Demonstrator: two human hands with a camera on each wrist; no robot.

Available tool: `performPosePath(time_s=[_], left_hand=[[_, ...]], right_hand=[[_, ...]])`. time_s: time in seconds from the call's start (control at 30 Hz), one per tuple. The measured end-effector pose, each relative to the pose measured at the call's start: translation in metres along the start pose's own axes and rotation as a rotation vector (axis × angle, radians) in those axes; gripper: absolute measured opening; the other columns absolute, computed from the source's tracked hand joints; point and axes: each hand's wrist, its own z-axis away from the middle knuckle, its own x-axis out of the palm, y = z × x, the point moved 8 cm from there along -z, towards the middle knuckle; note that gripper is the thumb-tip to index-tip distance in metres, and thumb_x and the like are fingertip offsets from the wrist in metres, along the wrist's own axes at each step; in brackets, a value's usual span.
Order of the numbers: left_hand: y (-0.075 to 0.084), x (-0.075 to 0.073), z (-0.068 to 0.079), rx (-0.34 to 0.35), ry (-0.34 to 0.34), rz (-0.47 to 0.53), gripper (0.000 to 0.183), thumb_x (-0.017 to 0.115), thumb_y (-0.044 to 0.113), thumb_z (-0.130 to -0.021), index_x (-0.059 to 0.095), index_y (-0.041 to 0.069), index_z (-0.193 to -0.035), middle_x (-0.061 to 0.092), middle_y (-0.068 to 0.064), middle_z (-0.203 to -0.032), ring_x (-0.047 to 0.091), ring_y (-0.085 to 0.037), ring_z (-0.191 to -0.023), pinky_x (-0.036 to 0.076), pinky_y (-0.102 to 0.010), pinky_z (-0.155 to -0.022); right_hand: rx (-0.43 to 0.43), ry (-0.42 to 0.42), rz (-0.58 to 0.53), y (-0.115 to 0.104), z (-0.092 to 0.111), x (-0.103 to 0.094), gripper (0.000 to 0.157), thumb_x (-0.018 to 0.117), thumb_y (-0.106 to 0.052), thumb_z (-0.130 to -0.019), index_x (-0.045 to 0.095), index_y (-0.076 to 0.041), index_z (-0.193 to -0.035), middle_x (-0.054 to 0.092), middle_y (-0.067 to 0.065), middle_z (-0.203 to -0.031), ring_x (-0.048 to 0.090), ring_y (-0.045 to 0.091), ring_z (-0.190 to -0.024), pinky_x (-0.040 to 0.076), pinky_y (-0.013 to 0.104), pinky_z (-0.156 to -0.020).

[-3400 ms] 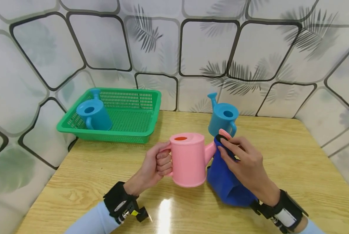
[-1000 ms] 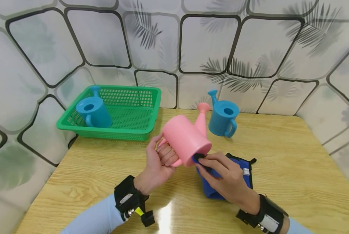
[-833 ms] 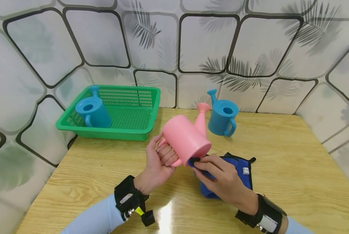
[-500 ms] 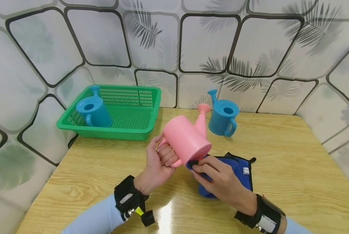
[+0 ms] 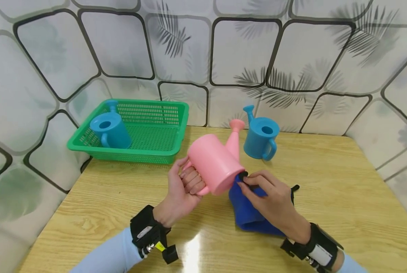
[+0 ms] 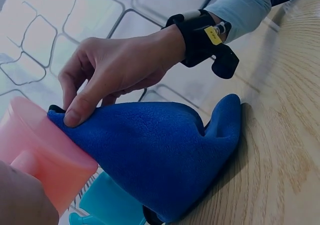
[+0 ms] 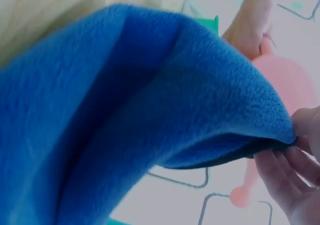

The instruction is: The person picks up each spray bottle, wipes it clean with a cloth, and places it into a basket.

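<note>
In the head view a pink watering can (image 5: 215,163) is tipped over, its base turned down toward the right and its spout pointing up and back. My left hand (image 5: 186,187) grips it by the handle. A blue cloth (image 5: 249,212) with black edging hangs from my right hand (image 5: 275,197), which pinches one corner between thumb and fingers. That corner is at the rim of the can's base. From the left wrist, the cloth (image 6: 150,150) spreads down to the table beside the pink can (image 6: 50,160). The can's top opening is hidden.
A green basket (image 5: 138,153) stands at the back left, with a blue watering can (image 5: 111,131) in it. Another blue watering can (image 5: 260,138) stands upright on the wooden table (image 5: 343,189), behind the pink one. A patterned wall covering (image 5: 244,53) closes off the back and sides.
Over the last seconds the pink watering can went from upright to tipped, base toward me. The cloth corner moved from its spout to the base's lower edge, then right and up along it.
</note>
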Motion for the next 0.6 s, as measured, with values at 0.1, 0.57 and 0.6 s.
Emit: performPosePath(time_s=[0.1, 0.57, 0.6], left_hand=[[0.000, -0.001, 0.001, -0.003, -0.001, 0.013, 0.049, 0.043, 0.029, -0.094, 0.018, 0.019, -0.053, 0.015, 0.009, -0.045, 0.014, -0.006, -0.036, 0.007, -0.019, -0.041], [-0.001, -0.001, 0.002, -0.001, -0.005, 0.024, 0.049, 0.048, 0.029, -0.092, 0.020, 0.019, -0.053, 0.016, 0.009, -0.045, 0.014, -0.006, -0.036, 0.007, -0.019, -0.042], [-0.001, 0.000, 0.002, -0.001, -0.010, 0.027, 0.049, 0.048, 0.029, -0.091, 0.019, 0.019, -0.053, 0.016, 0.009, -0.045, 0.014, -0.006, -0.036, 0.007, -0.019, -0.042]], right_hand=[[0.018, 0.012, -0.005, 0.007, 0.000, -0.005, 0.029, 0.066, -0.026, -0.090, 0.068, 0.000, -0.077, 0.067, 0.011, -0.078, 0.068, 0.017, -0.061, 0.059, 0.033, -0.046], [0.064, 0.004, -0.049, 0.015, 0.004, -0.005, 0.037, 0.063, -0.033, -0.092, 0.068, 0.000, -0.076, 0.066, 0.010, -0.078, 0.067, 0.016, -0.062, 0.060, 0.031, -0.047], [0.065, -0.004, -0.057, 0.015, 0.005, -0.003, 0.036, 0.063, -0.033, -0.092, 0.067, -0.001, -0.075, 0.066, 0.010, -0.078, 0.067, 0.015, -0.062, 0.060, 0.031, -0.047]])
